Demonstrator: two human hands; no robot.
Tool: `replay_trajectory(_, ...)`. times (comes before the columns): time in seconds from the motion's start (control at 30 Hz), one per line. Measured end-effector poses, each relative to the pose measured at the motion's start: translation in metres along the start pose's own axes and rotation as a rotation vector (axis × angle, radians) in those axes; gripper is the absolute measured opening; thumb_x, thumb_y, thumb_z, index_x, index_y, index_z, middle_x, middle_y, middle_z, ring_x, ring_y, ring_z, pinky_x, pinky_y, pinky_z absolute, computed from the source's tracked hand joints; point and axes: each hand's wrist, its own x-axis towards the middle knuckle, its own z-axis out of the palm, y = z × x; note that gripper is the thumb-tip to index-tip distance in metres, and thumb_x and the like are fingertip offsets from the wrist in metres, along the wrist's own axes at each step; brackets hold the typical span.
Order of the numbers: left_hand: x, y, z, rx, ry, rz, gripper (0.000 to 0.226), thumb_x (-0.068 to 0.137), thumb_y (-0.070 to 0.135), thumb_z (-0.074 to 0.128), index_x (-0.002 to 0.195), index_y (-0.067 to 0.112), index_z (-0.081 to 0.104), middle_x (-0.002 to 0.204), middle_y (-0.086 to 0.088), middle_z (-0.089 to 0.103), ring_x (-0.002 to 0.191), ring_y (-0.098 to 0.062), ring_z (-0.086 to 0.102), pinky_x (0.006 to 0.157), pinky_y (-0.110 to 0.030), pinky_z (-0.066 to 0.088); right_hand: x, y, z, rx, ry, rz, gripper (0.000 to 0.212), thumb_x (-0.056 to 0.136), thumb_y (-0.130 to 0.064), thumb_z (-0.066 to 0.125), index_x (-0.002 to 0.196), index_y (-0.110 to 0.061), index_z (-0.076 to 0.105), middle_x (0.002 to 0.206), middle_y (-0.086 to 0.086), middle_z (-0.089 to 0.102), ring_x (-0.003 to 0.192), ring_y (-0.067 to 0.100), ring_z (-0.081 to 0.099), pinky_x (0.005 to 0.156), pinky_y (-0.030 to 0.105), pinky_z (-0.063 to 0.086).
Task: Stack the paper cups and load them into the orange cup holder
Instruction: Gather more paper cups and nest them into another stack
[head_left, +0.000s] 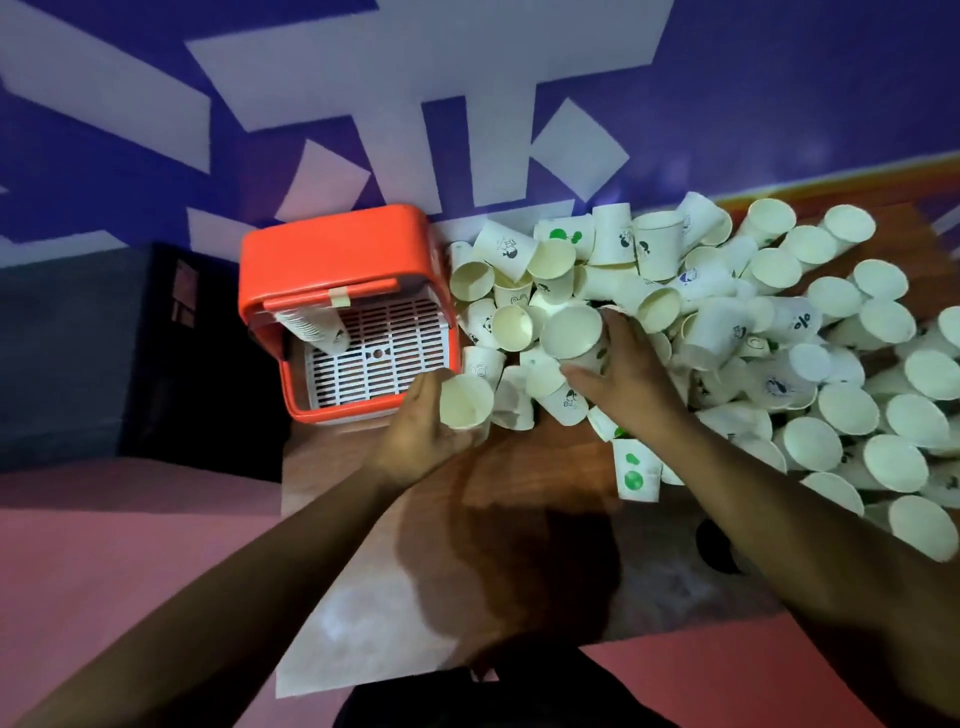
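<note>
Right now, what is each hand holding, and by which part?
The left hand grips a loose paper cup by its side wall. The right hand curls round the wall of a second cup in the pile.

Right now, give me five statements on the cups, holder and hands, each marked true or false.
1. The holder has a stack of cups in it. True.
2. The left hand holds nothing. False: it holds a cup.
3. The pile of loose cups lies right of the holder. True.
4. The holder is blue. False: it is orange.
5. The right hand lies flat on bare table. False: it is in the pile, gripping a second cup.
</note>
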Motion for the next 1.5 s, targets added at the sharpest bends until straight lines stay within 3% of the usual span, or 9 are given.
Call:
replay_trajectory(0.2, -0.049, -0.052, 0.011, 0.044, -0.044, -0.078, 0.071, 0.072, 0.039, 0.084, 0.129, 0.018, 0.047, 0.121, 0.003, 0.049, 0.114, -0.013, 0.046, 0.091, -0.026, 0.041, -0.045, -0.027, 0.049, 0.172, -0.212, 0.188, 0.067, 0.074, -0.046, 0.072, 0.131, -0.031, 0.039, 0.127, -0.006, 0.052, 0.116, 0.015, 0.052, 0.095, 0.044, 0.049)
replay_trajectory(0.4, -0.08, -0.098, 0.038, 0.083, -0.039, -0.15, 0.066, 0.073, 0.029, 0.082, 0.127, 0.013, 0.048, 0.121, -0.007, 0.051, 0.111, -0.029, 0.049, 0.09, -0.044, 0.047, -0.09, -0.033, 0.092, 0.27, -0.277, 0.312, 0.072, 0.065, -0.053, 0.073, 0.127, -0.039, 0.04, 0.124, -0.013, 0.057, 0.115, 0.011, 0.057, 0.098, 0.043, 0.05)
replay_trajectory(0.6, -0.087, -0.109, 0.033, -0.089, -0.24, -0.183, 0.108, 0.068, 0.047, 0.083, 0.152, 0.04, 0.017, 0.149, 0.003, 0.034, 0.138, -0.018, 0.028, 0.113, -0.038, 0.03, -0.112, -0.047, 0.106, 0.341, -0.244, 0.348, 0.071, 0.074, -0.033, 0.078, 0.133, -0.039, 0.039, 0.126, -0.014, 0.056, 0.115, 0.007, 0.055, 0.1, 0.038, 0.048)
replay_trajectory(0.67, -0.091, -0.11, 0.019, -0.316, -0.167, -0.248, 0.095, 0.07, 0.061, 0.079, 0.146, 0.056, 0.022, 0.155, 0.009, 0.03, 0.144, -0.014, 0.027, 0.119, -0.042, 0.026, -0.113, -0.057, 0.108, 0.414, -0.255, 0.331, 0.068, 0.072, -0.033, 0.079, 0.129, -0.042, 0.042, 0.125, -0.017, 0.058, 0.116, 0.005, 0.056, 0.101, 0.039, 0.049)
replay_trajectory(0.8, -0.096, -0.094, -0.014, -0.559, -0.058, -0.257, 0.06, 0.09, 0.04, 0.068, 0.145, 0.038, 0.042, 0.151, 0.012, 0.042, 0.131, -0.004, 0.047, 0.11, -0.029, 0.042, -0.117, -0.073, 0.124, 0.467, -0.3, 0.267, 0.071, 0.075, -0.025, 0.081, 0.131, -0.043, 0.042, 0.128, -0.02, 0.055, 0.122, 0.003, 0.053, 0.101, 0.037, 0.05)
replay_trajectory(0.93, -0.092, -0.082, -0.023, -0.568, -0.179, -0.17, 0.067, 0.088, 0.032, 0.073, 0.148, 0.029, 0.043, 0.144, 0.01, 0.051, 0.127, -0.002, 0.053, 0.099, -0.02, 0.048, -0.124, -0.086, 0.141, 0.393, -0.342, 0.229, 0.073, 0.076, -0.027, 0.08, 0.134, -0.043, 0.039, 0.13, -0.017, 0.052, 0.123, 0.007, 0.05, 0.099, 0.037, 0.051)
replay_trajectory(1.07, -0.092, -0.093, -0.015, -0.5, -0.264, -0.134, 0.063, 0.087, 0.014, 0.075, 0.144, 0.017, 0.048, 0.137, 0.001, 0.06, 0.125, -0.017, 0.058, 0.105, -0.035, 0.049, -0.133, -0.085, 0.155, 0.239, -0.324, 0.188, 0.073, 0.076, -0.028, 0.079, 0.137, -0.035, 0.041, 0.131, -0.011, 0.054, 0.121, 0.01, 0.051, 0.099, 0.035, 0.049)
replay_trajectory(1.23, -0.094, -0.115, 0.0, -0.271, -0.3, -0.133, 0.064, 0.084, 0.029, 0.076, 0.141, 0.04, 0.048, 0.139, 0.011, 0.055, 0.131, -0.011, 0.05, 0.113, -0.04, 0.04, -0.145, -0.076, 0.168, 0.07, -0.349, 0.209, 0.081, 0.078, -0.029, 0.081, 0.146, -0.028, 0.038, 0.147, -0.002, 0.044, 0.135, 0.018, 0.042, 0.107, 0.032, 0.042)
replay_trajectory(1.5, -0.087, -0.121, 0.004, -0.135, -0.248, -0.1, 0.054, 0.088, 0.04, 0.07, 0.137, 0.025, 0.055, 0.132, 0.003, 0.054, 0.13, -0.02, 0.049, 0.112, -0.041, 0.04, -0.148, -0.073, 0.16, -0.011, -0.443, 0.285, 0.086, 0.082, -0.035, 0.075, 0.152, -0.027, 0.025, 0.156, -0.002, 0.031, 0.14, 0.019, 0.036, 0.112, 0.041, 0.038)
